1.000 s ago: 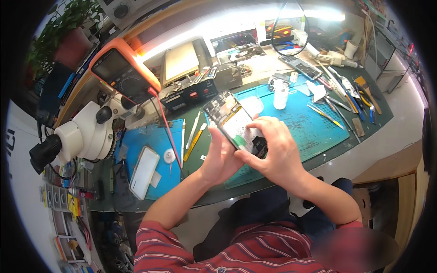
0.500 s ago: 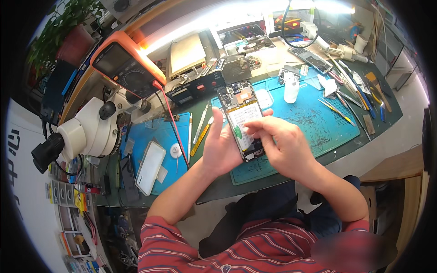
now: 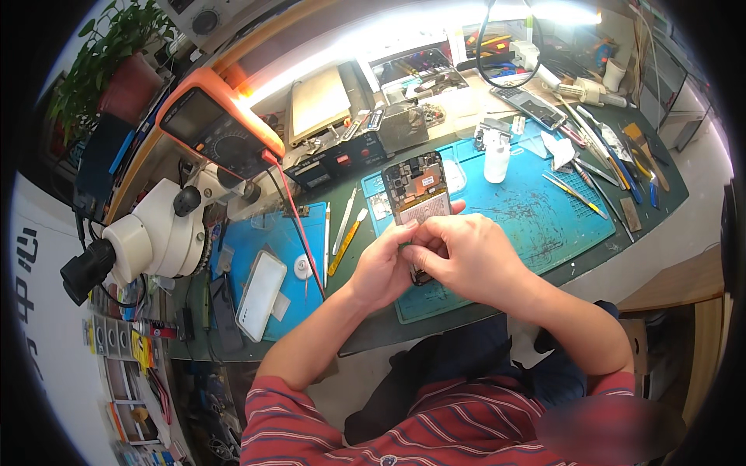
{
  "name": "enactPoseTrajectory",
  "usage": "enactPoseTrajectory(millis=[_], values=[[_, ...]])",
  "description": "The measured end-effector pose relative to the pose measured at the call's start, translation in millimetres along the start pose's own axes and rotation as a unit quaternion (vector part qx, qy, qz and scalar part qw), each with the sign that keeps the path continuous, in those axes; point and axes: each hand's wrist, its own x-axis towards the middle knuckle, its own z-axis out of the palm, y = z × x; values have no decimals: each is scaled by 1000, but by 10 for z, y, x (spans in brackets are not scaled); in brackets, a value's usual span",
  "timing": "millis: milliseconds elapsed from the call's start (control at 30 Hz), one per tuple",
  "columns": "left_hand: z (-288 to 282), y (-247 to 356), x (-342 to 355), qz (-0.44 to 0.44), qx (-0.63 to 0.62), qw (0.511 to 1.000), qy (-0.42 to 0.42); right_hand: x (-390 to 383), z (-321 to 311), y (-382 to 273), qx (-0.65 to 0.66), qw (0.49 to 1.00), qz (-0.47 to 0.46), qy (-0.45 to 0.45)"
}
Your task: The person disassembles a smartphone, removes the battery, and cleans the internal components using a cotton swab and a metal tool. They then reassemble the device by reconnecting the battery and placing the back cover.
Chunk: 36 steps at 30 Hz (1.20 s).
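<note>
An opened smartphone (image 3: 414, 180) is held tilted over the blue work mat, its circuit board and inner parts exposed at the top end. Below the board shows part of a white-labelled battery (image 3: 426, 208). My left hand (image 3: 379, 268) is wrapped round the phone from beneath, with its thumb over the left side and fingertips at the right edge. Across the lower half lies my right hand (image 3: 465, 252), fingers curled and pinched close to the left thumb. Whatever sits in that pinch is hidden, as is most of the battery.
A white phone back cover (image 3: 262, 291) rests on the left blue mat (image 3: 299, 314). An orange multimeter (image 3: 219, 124) with a red lead and a microscope (image 3: 159, 229) stand left. A white bottle (image 3: 496, 161), tweezers and several hand tools (image 3: 575, 194) are to the right.
My right hand has moved left and down over the battery, beside the left thumb. The left thumb, raised before, is now folded onto the phone. The battery's green mark is now covered.
</note>
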Motion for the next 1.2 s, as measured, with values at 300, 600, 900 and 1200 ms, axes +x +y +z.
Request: enactPoseTrajectory(millis=[300,600,900,1200], values=[[-46,-25,-52,-42,32,998,29,-63,-205,79,161,985,20,-55],[10,33,-94,38,308,949,-54,-83,-268,-40,-41,992,-50,-104],[-29,68,-137,-8,280,959,-44,-32,-190,108,60,983,-138,-102],[1,96,-14,41,204,978,-26,-60,5,80,64,990,-121,-25]])
